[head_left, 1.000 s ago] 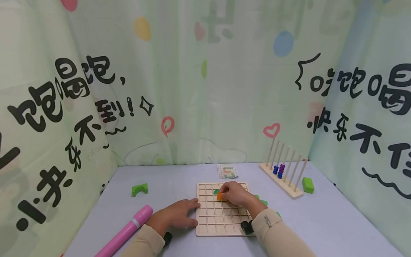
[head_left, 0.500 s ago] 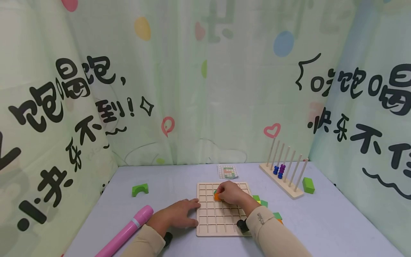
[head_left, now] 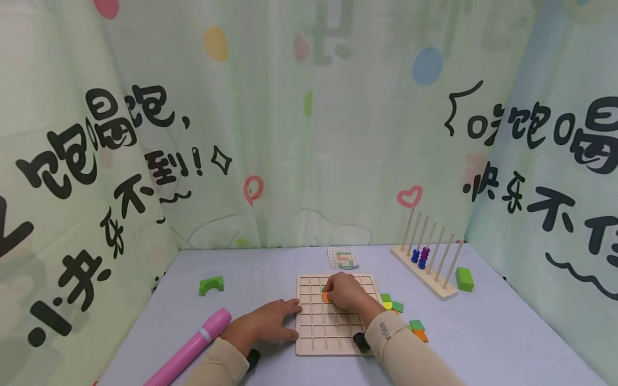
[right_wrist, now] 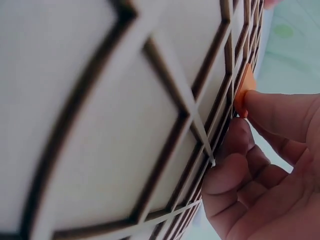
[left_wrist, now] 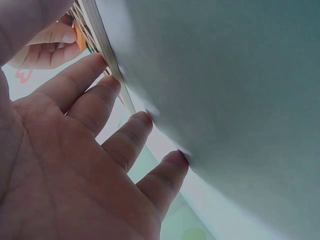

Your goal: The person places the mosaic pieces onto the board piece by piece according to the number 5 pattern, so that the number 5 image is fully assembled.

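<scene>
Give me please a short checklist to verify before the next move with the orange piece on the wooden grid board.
1. Orange piece held in the right hand grip: ok, fingertips pinch it.
2. Wooden grid board steadied: ok, left hand lies flat at its left edge.
3. Piece seated fully in a cell: cannot tell, the fingers hide it.
4. Pattern card in sight: ok, lying beyond the board.
5. Spare pieces near: ok, on the table right of the board.

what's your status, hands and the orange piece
Right hand presses the orange piece onto the grid board. Left hand flat, steadying the board's left edge. Nothing in the way.
</scene>
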`<state>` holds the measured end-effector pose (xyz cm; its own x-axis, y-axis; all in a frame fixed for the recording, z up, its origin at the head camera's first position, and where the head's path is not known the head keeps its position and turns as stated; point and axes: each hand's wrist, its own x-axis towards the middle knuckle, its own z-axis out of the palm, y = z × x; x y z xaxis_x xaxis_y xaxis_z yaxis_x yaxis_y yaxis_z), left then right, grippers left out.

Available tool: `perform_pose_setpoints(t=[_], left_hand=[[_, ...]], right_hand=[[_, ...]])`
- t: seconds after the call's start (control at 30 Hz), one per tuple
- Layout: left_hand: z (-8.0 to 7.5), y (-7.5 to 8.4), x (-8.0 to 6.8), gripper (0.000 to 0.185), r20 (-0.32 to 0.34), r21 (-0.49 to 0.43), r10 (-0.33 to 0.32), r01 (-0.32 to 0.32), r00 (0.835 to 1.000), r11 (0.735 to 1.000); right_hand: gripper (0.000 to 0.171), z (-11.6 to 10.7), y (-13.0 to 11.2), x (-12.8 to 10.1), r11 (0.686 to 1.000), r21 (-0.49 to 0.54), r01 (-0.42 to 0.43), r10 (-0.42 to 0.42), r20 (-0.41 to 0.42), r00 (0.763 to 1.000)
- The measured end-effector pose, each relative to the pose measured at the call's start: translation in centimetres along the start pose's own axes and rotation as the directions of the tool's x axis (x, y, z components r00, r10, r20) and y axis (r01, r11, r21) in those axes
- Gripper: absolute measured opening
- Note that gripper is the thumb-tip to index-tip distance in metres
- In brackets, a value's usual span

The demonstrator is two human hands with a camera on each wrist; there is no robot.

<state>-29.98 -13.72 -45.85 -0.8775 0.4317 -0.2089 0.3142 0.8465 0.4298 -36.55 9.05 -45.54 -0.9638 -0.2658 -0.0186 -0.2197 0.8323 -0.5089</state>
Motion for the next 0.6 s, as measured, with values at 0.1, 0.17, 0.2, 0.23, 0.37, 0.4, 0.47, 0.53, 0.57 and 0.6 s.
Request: perform_pose_setpoints(t=[0.1,0.17,0.2,0.23,0.37,0.4,0.47,0.53,0.57,0.6], left_hand=[[0.1,0.0,-0.1,0.065,0.002,-0.008,-0.004,0.004,1.000,1.000],[0.1,0.1,-0.1,0.066,0.004,-0.012,-0.004,0.004,1.000,1.000],[0.1,0.1,-0.1,0.066,0.004,-0.015,-0.006,0.006,1.000,1.000],[0.1,0.2,-0.1,0.066,0.005,-0.015,-0.005,0.005,1.000,1.000],[0.0,0.4,-0.2,0.066,0.008,-0.012,-0.003,0.003,1.000,1.000],[0.0,0.4,-0.2,0.066,0.009,-0.012,-0.003,0.003,1.000,1.000],[0.0,0.4,-0.3,0.066,0.005,-0.010,0.004,-0.004,1.000,1.000],[0.0,0.3,-0.3,0.066,0.000,-0.007,0.010,-0.010,1.000,1.000],[0.1,0.3,-0.3,0.066,-0.001,-0.007,0.010,-0.010,1.000,1.000],[0.1,0.2,-0.2,0.066,-0.001,-0.007,0.008,-0.008,1.000,1.000]], right_hand=[[0.013,0.1,-0.2,-0.1,0.999,-0.045,-0.016,0.016,0.005,1.000],[0.015,-0.1,-0.3,-0.2,0.998,-0.063,-0.027,0.028,0.007,1.000],[0.015,-0.2,-0.3,-0.3,0.998,-0.065,-0.026,0.027,0.008,1.000],[0.013,-0.3,-0.2,-0.4,0.998,-0.061,-0.021,0.022,0.008,1.000],[0.006,-0.9,0.3,-1.2,1.000,0.005,0.028,-0.028,0.007,1.000],[0.005,-1.1,0.4,-1.4,0.999,0.031,0.039,-0.039,0.007,0.999],[0.004,-1.5,0.8,-2.0,0.994,0.093,0.054,-0.054,0.003,0.999],[0.005,-1.8,1.2,-2.5,0.986,0.163,0.046,-0.047,0.003,0.999],[0.005,-2.0,1.5,-2.7,0.981,0.192,0.041,-0.042,0.003,0.999],[0.006,-2.2,1.7,-3.0,0.975,0.218,0.034,-0.035,0.002,0.999]])
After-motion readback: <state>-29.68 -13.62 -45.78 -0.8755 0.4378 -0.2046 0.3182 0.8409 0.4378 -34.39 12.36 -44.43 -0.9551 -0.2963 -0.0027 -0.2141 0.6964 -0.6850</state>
